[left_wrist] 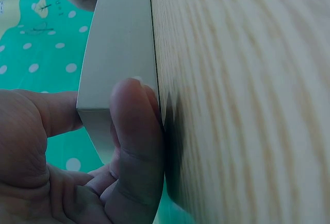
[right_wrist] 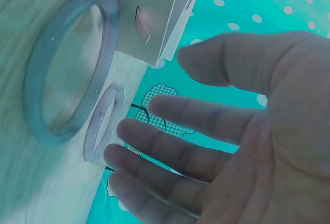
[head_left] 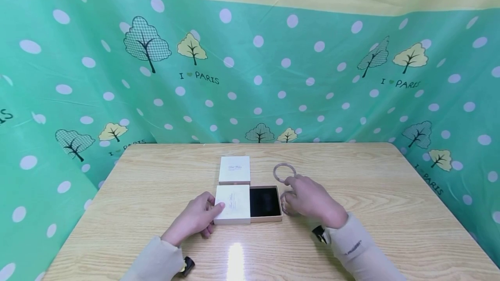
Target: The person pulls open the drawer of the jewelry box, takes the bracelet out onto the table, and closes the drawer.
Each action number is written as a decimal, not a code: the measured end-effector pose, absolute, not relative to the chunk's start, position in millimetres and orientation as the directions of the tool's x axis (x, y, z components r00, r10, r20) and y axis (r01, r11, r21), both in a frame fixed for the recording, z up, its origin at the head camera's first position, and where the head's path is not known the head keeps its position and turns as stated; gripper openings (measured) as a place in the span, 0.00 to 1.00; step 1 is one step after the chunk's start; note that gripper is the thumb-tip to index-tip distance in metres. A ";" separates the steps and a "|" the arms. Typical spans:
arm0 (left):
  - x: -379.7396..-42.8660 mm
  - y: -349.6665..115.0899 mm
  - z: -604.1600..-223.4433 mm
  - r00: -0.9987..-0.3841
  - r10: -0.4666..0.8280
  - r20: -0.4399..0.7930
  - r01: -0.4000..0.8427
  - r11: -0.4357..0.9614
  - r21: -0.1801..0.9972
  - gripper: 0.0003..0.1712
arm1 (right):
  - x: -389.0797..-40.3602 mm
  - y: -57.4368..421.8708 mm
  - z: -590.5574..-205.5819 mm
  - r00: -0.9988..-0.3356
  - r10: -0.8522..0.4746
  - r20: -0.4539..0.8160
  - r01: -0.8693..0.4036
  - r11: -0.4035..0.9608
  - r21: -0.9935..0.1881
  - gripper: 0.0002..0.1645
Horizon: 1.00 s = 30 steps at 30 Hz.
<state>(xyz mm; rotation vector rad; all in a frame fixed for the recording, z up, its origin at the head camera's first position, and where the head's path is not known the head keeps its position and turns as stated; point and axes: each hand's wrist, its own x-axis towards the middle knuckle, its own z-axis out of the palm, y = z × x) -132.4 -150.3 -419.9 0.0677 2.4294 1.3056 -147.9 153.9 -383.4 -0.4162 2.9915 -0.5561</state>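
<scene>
My left hand [head_left: 197, 216] grips the left end of a white jewelry box sleeve [head_left: 233, 205], the thumb lying over its top. In the left wrist view, the fingers close around the sleeve's corner [left_wrist: 116, 54]. Out of the sleeve's right side sticks a black-lined drawer [head_left: 265, 201], with a small ribbon tab [right_wrist: 142, 26] on its end. Just right of the drawer, my right hand [head_left: 310, 198] hovers with its fingers loosely extended and nothing in the palm. Under it lies a translucent bangle [right_wrist: 36, 85], partly hidden by the hand in the head view.
Behind the first box stands a second white box [head_left: 234, 169], its lid printed with small lettering. A second translucent bangle [head_left: 284, 165] lies farther back, beyond the right fingertips. The wooden table [head_left: 164, 172] ends at a green dotted curtain [head_left: 273, 77].
</scene>
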 end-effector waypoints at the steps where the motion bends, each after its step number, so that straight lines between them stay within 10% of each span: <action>1: -132.5 -150.2 -420.0 -0.926 0.219 -0.307 -0.135 0.567 0.813 0.25 | -148.1 153.3 -383.7 -0.961 -0.277 -0.010 -0.253 0.894 -0.370 0.19; 16: -133.8 -151.6 -422.1 -0.923 0.232 -0.307 -0.126 0.571 0.811 0.26 | -148.9 148.3 -389.3 -0.924 -0.381 0.023 -0.365 0.864 -0.348 0.03; 30: -134.1 -151.5 -421.6 -0.922 0.233 -0.309 -0.127 0.572 0.810 0.25 | -147.7 144.0 -396.3 -0.909 -0.414 0.037 -0.406 0.866 -0.292 0.10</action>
